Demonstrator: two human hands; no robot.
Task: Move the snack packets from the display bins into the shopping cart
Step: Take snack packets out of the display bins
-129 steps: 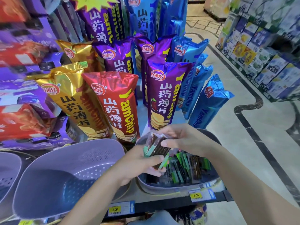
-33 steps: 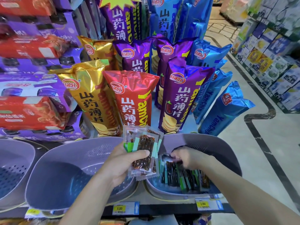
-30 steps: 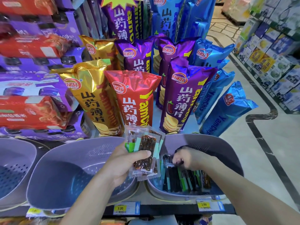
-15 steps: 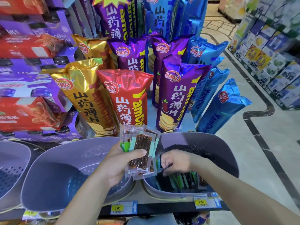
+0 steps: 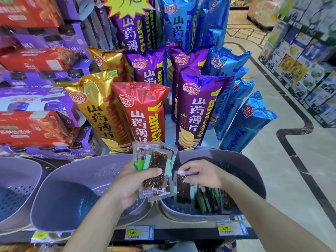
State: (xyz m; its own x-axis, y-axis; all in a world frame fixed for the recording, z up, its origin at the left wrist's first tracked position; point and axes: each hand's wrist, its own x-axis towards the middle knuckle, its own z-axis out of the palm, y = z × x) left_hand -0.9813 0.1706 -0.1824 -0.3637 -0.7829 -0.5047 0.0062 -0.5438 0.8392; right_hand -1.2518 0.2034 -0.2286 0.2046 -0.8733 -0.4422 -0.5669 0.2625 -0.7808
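My left hand [image 5: 131,184] grips a fanned stack of small clear snack packets [image 5: 157,171] with dark brown strips, held upright between two bins. Just to the right, my right hand [image 5: 201,174] pinches the top of one more packet [image 5: 182,190], which hangs above the right purple bin [image 5: 254,179]. Several green and brown packets [image 5: 211,198] still lie in that bin. No shopping cart is in view.
An empty purple bin [image 5: 72,193] sits under my left forearm, with another [image 5: 16,188] at the far left. Tall yam chip bags [image 5: 143,115] stand right behind the bins. Price tags [image 5: 139,232] line the shelf edge. An aisle floor [image 5: 291,160] opens to the right.
My right hand has pulled a packet up out of the right bin and brought it toward the stack. My left hand keeps its stack in about the same spot.
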